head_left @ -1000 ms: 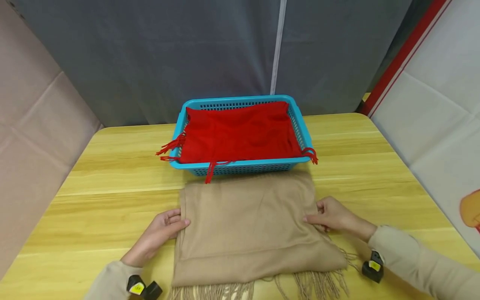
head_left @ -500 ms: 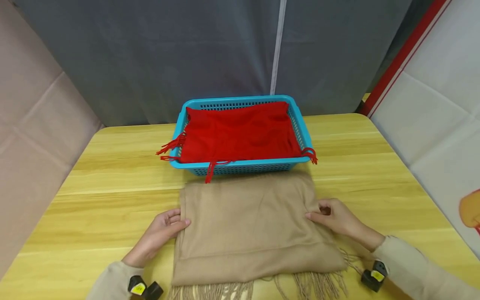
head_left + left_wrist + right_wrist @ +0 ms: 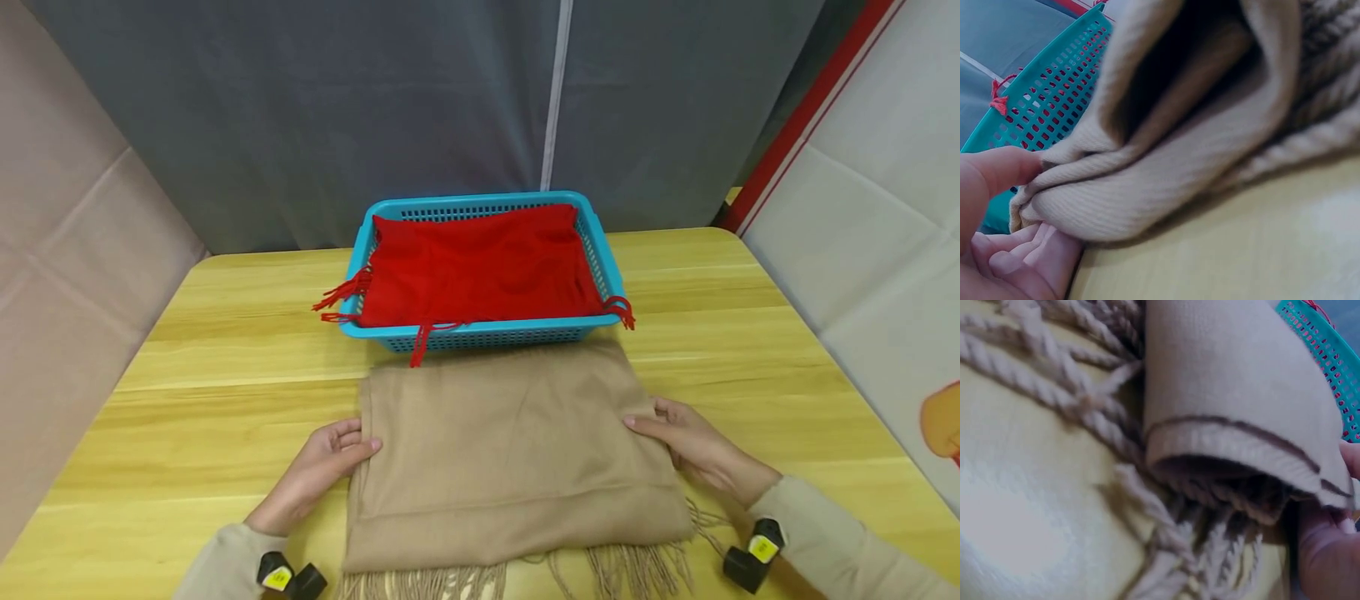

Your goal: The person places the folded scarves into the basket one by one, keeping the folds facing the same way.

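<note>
A folded tan scarf (image 3: 510, 450) lies on the table, its twisted fringe (image 3: 637, 567) along the near edge. My left hand (image 3: 322, 467) pinches its left side, thumb on top and fingers underneath. In the left wrist view the stacked folds of the scarf (image 3: 1116, 200) are caught between thumb and fingers. My right hand (image 3: 701, 446) pinches the right side, thumb over the cloth. From the right wrist, the scarf's folded edge (image 3: 1241, 412) shows, with loose fringe strands (image 3: 1091, 406) below it and part of the hand (image 3: 1332, 550) at the right.
Just behind the scarf stands a blue plastic basket (image 3: 487, 333) holding a folded red scarf (image 3: 480, 267), whose tassels hang over the rim. A wooden table (image 3: 225, 375) carries everything. A grey curtain (image 3: 300, 125) hangs at the back, with pale cloth walls on both sides.
My right hand has shifted slightly right and toward me, drawing the scarf's right edge outward and smoothing the creases there. The left hand has stayed put; the basket has not moved.
</note>
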`<state>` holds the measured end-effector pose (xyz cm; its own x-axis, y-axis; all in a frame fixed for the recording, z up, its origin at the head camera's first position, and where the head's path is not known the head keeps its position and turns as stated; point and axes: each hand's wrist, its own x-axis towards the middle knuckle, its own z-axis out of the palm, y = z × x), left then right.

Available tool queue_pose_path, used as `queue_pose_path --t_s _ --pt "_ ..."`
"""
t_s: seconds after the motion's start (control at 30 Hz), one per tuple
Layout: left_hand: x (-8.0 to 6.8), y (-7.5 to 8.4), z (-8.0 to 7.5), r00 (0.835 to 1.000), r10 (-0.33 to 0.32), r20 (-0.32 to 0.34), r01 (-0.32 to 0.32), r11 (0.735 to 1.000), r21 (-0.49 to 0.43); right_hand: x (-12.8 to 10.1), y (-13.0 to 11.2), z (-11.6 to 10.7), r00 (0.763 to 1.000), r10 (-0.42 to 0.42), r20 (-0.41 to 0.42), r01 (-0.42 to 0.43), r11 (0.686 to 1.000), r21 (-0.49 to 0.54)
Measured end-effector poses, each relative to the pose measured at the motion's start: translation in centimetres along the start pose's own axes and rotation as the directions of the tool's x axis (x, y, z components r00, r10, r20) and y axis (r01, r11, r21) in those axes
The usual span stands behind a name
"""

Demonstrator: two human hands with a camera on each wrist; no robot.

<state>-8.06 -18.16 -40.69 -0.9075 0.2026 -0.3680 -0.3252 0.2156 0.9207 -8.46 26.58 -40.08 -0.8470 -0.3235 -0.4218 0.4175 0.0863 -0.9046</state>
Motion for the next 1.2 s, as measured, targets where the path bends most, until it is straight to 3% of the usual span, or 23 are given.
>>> queue_pose_path --t_s 0.4,0.57,0.77,1.03,1.2 --pt "0.0 0.2 0.3 0.996 0.059 0.07 -0.061 0.998 0.034 -0.2 -0.5 0.5 0.997 0.038 -0.068 -0.033 0.997 0.073" --pt "0.0 0.3 0.6 0.998 0.054 0.039 -0.055 0.998 0.026 -0.4 -1.0 0.9 0.988 0.089 -0.124 -0.075 0.99 0.116" --pt "0.1 0.4 0.9 0.999 0.032 -0.022 -0.032 0.999 0.003 -0.4 -1.0 0.9 0.986 0.111 -0.124 -0.085 0.977 0.195" --pt "0.1 0.4 0.9 0.996 0.055 -0.074 -0.056 0.998 -0.004 -0.1 -0.9 1.1 0.982 0.031 -0.185 -0.008 0.992 0.124" --pt "0.0 0.5 1.0 0.993 0.067 -0.101 -0.069 0.997 -0.02 -0.1 -1.0 1.0 0.968 -0.04 -0.248 0.045 0.999 0.018"
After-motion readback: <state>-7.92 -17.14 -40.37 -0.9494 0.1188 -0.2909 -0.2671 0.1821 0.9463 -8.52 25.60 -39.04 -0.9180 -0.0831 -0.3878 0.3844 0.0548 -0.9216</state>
